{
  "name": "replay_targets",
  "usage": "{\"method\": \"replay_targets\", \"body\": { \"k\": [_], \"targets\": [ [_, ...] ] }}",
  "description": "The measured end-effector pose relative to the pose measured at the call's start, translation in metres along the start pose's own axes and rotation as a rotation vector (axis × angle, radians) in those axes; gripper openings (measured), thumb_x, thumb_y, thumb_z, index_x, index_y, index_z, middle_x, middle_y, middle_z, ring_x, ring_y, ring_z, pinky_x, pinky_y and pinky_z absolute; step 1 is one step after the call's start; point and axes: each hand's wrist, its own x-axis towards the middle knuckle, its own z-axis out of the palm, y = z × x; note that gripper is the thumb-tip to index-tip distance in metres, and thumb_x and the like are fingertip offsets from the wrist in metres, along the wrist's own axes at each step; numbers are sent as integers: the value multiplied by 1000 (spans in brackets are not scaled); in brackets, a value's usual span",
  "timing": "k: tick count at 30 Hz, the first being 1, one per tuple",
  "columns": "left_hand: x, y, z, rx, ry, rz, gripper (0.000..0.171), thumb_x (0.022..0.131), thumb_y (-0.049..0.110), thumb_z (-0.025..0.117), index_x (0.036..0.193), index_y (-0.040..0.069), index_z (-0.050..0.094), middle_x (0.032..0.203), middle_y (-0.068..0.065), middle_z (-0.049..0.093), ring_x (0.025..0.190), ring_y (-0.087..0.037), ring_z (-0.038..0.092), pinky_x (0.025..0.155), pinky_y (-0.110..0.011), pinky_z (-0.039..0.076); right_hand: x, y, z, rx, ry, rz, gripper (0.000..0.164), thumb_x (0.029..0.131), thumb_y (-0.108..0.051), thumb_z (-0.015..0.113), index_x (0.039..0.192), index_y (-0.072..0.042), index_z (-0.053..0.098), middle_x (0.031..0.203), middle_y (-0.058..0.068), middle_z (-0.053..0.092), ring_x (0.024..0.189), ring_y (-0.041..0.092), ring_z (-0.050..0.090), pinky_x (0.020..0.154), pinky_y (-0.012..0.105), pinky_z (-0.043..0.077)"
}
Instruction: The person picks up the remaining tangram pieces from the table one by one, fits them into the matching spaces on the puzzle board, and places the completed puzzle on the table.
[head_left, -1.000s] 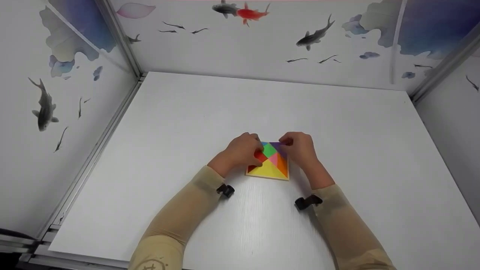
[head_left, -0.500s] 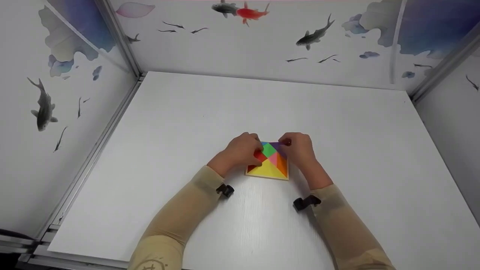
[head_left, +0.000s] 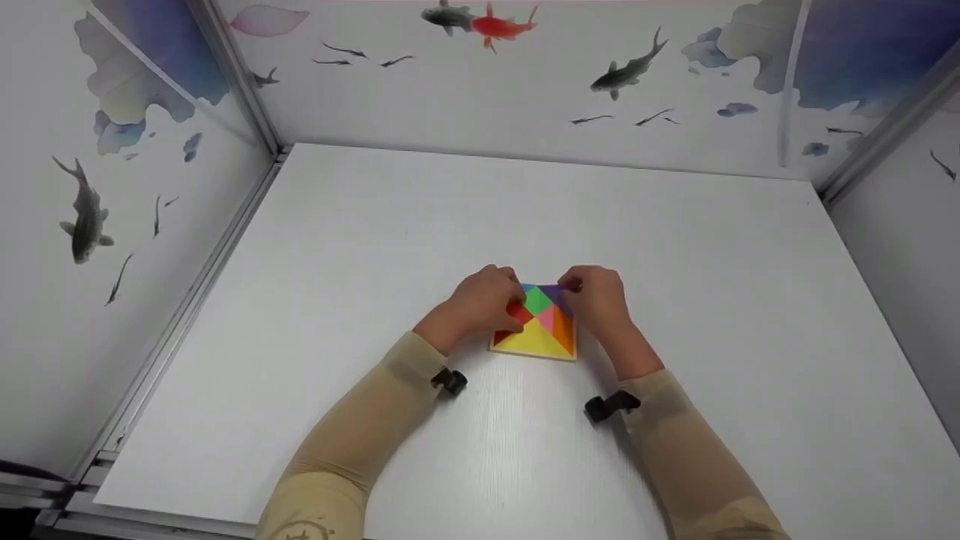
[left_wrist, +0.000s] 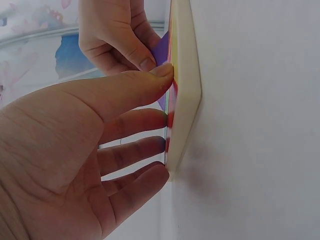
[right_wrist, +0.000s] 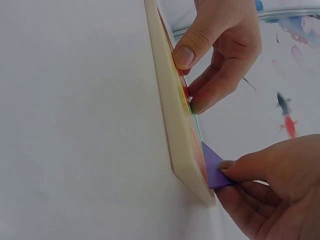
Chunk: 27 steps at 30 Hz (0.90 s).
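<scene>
A square tangram puzzle (head_left: 538, 341) lies flat on the white table, its coloured pieces set in a pale wooden tray (right_wrist: 172, 115). My left hand (head_left: 484, 301) rests on its left side; in the left wrist view the thumb and fairly straight fingertips press the top of the pieces, around the red ones. With thumb and fingers my right hand (head_left: 598, 300) pinches a purple triangle (right_wrist: 214, 169) at the far right corner. In the right wrist view this triangle stands tilted up from the tray, one edge down at the other pieces. Green, pink, orange, yellow and blue pieces lie flat.
The white tabletop (head_left: 375, 225) spreads around the puzzle. Printed panels with fish (head_left: 630, 71) stand at the back and sides, joined by metal rails (head_left: 244, 82). A black wrist camera (head_left: 450, 381) sits on the left sleeve, another black camera (head_left: 611, 406) on the right.
Both hands keep their places on the puzzle. The right forearm has shifted very slightly left; the purple triangle stays between the right fingers.
</scene>
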Motion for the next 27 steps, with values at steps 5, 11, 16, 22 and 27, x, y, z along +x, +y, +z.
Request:
{"method": "replay_targets", "body": {
  "k": [5, 11, 16, 22, 27],
  "targets": [
    [0, 0, 0, -3, -2, -3, 39, 88, 39, 84, 120, 16, 79, 124, -6, 65, 113, -25, 56, 97, -37, 54, -1, 3, 1, 1, 29, -41, 16, 100, -11, 73, 115, -8, 78, 114, 14, 74, 107, 32, 67, 101, 45, 60],
    [1, 0, 0, -1, -2, -9, 39, 88, 39, 84, 120, 16, 80, 125, -6, 66, 114, -24, 57, 97, -37, 54, -1, 7, 1, 4, 54, -79, 15, 100, -10, 73, 114, -6, 79, 111, 15, 76, 104, 32, 69, 98, 44, 61],
    [1, 1, 1, -11, -1, -9, 42, 88, 39, 85, 123, 16, 79, 126, -6, 66, 114, -24, 56, 98, -37, 54, 0, 7, 2, 5, 34, -39, 18, 102, -11, 72, 118, -7, 78, 114, 14, 74, 106, 32, 67, 99, 43, 60],
    [0, 1, 0, -23, -11, -16, 44, 89, 40, 85, 125, 16, 79, 128, -6, 65, 116, -24, 56, 101, -37, 54, -1, 7, 2, 16, 16, -16, 19, 103, -12, 71, 120, -8, 77, 117, 14, 73, 109, 32, 67, 102, 43, 60],
    [0, 0, 0, -19, -14, -22, 44, 89, 40, 84, 126, 17, 78, 128, -6, 65, 116, -24, 56, 101, -37, 53, 0, 8, 3, 30, 13, -27, 19, 102, -13, 71, 120, -8, 77, 117, 14, 73, 109, 31, 67, 102, 44, 60]
  ]
}}
